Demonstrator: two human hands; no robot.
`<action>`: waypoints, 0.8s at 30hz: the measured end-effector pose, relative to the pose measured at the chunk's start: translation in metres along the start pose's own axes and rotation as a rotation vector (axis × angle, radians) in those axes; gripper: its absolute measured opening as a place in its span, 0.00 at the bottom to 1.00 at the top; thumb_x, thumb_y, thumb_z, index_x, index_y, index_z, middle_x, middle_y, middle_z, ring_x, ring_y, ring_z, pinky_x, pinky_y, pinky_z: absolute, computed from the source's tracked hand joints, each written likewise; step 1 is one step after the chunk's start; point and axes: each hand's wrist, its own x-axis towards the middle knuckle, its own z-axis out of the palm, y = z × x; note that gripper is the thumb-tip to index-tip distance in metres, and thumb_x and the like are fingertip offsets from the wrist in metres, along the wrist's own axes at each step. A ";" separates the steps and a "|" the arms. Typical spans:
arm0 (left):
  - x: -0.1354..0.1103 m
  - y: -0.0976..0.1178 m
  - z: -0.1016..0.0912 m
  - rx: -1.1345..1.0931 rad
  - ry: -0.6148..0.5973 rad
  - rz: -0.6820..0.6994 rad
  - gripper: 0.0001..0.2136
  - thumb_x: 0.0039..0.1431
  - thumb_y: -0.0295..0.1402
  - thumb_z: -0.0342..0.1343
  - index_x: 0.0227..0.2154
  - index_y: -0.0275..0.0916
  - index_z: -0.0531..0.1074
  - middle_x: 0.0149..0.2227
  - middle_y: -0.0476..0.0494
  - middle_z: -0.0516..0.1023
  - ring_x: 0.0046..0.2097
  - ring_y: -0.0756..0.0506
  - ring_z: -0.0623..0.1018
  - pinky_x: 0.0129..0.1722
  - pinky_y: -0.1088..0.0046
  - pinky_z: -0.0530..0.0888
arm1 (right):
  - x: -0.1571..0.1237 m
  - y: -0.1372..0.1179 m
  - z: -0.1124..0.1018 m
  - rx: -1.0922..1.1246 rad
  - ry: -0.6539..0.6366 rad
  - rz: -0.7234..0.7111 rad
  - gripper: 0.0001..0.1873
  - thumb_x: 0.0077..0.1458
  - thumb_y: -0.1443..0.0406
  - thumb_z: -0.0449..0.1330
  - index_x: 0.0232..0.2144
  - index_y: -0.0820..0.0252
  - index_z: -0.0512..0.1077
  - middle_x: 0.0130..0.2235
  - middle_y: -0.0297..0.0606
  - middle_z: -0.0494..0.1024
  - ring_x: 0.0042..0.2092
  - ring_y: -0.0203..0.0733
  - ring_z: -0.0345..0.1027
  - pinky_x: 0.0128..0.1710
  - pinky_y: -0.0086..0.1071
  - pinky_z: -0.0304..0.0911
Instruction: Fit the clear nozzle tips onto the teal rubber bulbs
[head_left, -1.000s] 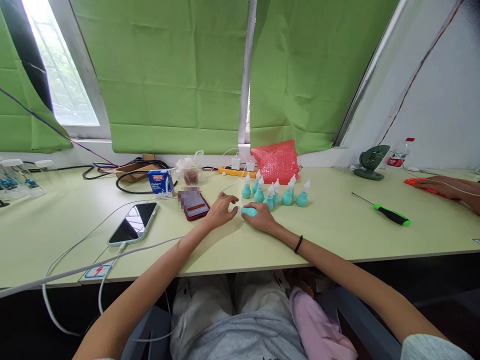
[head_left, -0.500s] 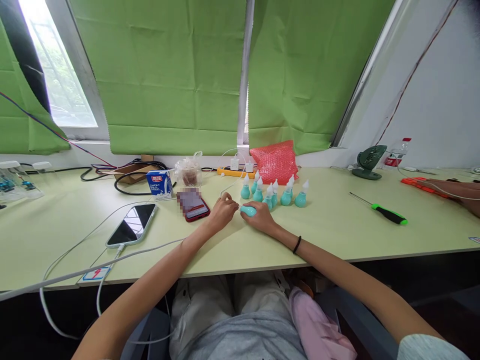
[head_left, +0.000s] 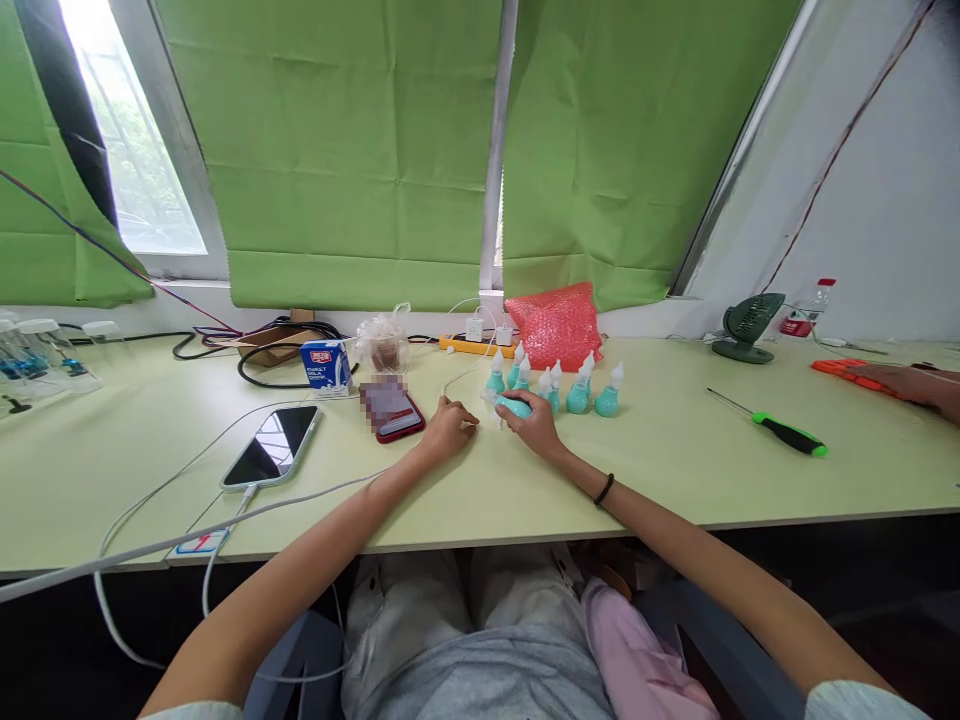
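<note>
My right hand [head_left: 534,430] is closed around a teal rubber bulb [head_left: 516,406] with a white tip, held just in front of a cluster of several teal bulbs with white nozzles [head_left: 577,392] standing on the pale green table [head_left: 675,470]. My left hand [head_left: 450,428] rests on the table a little to the left of it, fingers curled, with nothing visible in them. A red phone [head_left: 396,412] lies just left of my left hand.
A phone on a white cable [head_left: 271,447] lies at left, with a milk carton [head_left: 327,366] and plastic bag [head_left: 381,343] behind. A red bubble-wrap pouch [head_left: 555,324] sits at back. A green-handled screwdriver [head_left: 780,432] and small fan [head_left: 744,324] are right; another person's hand [head_left: 915,384] is far right.
My right hand has lifted the teal bulb off the table and carried it back toward the cluster. My left hand has let go of its tip and stays on the table.
</note>
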 end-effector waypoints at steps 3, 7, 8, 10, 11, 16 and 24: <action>0.002 -0.001 0.002 0.039 -0.020 0.002 0.10 0.44 0.24 0.53 0.30 0.38 0.74 0.27 0.44 0.74 0.35 0.44 0.69 0.34 0.67 0.68 | 0.000 0.000 0.000 0.043 -0.041 -0.001 0.13 0.42 0.61 0.56 0.31 0.62 0.69 0.32 0.38 0.74 0.36 0.43 0.67 0.37 0.35 0.62; 0.003 0.009 -0.014 0.096 0.037 0.003 0.16 0.49 0.21 0.42 0.40 0.35 0.68 0.31 0.42 0.72 0.36 0.45 0.68 0.37 0.67 0.67 | -0.001 -0.001 0.000 0.102 -0.130 -0.007 0.13 0.38 0.65 0.58 0.31 0.62 0.68 0.34 0.37 0.72 0.37 0.41 0.66 0.39 0.33 0.61; 0.003 0.013 -0.019 0.110 0.041 0.023 0.17 0.49 0.21 0.42 0.42 0.34 0.66 0.33 0.42 0.72 0.38 0.45 0.67 0.38 0.67 0.66 | -0.001 -0.001 0.001 0.116 -0.155 -0.002 0.14 0.37 0.65 0.58 0.32 0.62 0.68 0.34 0.37 0.72 0.37 0.40 0.66 0.39 0.33 0.61; 0.001 0.024 -0.027 0.137 0.011 0.096 0.18 0.45 0.23 0.46 0.43 0.35 0.64 0.38 0.42 0.70 0.42 0.44 0.65 0.42 0.68 0.65 | -0.001 -0.002 0.002 0.142 -0.203 0.016 0.16 0.35 0.65 0.60 0.32 0.62 0.67 0.33 0.37 0.71 0.36 0.39 0.66 0.37 0.32 0.62; 0.000 0.030 -0.029 0.154 -0.015 0.134 0.19 0.43 0.24 0.49 0.43 0.36 0.64 0.39 0.43 0.69 0.44 0.43 0.64 0.43 0.67 0.64 | -0.002 -0.002 0.003 0.154 -0.223 0.027 0.17 0.34 0.65 0.60 0.32 0.62 0.66 0.33 0.37 0.71 0.35 0.39 0.66 0.36 0.32 0.62; -0.003 0.044 -0.025 0.269 -0.117 0.187 0.13 0.40 0.22 0.49 0.33 0.35 0.68 0.36 0.36 0.70 0.43 0.38 0.64 0.38 0.62 0.63 | -0.004 -0.004 0.005 0.185 -0.327 0.084 0.15 0.29 0.64 0.63 0.23 0.63 0.65 0.25 0.31 0.68 0.29 0.35 0.63 0.29 0.29 0.61; -0.003 0.037 -0.021 0.293 -0.283 0.183 0.04 0.42 0.27 0.50 0.20 0.34 0.69 0.20 0.41 0.71 0.26 0.43 0.70 0.24 0.71 0.61 | -0.005 -0.011 -0.001 0.284 -0.599 0.197 0.13 0.29 0.63 0.64 0.19 0.63 0.65 0.16 0.25 0.62 0.16 0.28 0.56 0.14 0.23 0.53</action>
